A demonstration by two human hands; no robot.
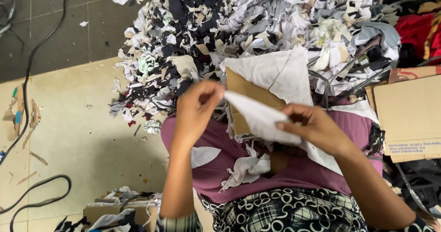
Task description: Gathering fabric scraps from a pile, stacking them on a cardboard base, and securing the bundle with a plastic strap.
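Head view: white cloth strip [259, 117] pinched between left hand [195, 112] and right hand [317, 128], fingers clamped on it, just below scrap heap [257, 25]; fingertips partly hidden; cardboard piece [245, 108] behind strip, box [409, 117] cut off beside heap.

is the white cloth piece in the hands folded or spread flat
Folded. The white cloth piece runs as a narrow doubled strip between the left hand and the right hand, each pinching an end.

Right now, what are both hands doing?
Left hand: closed, pinching one end of the white cloth piece.
Right hand: closed on the same cloth's other end.
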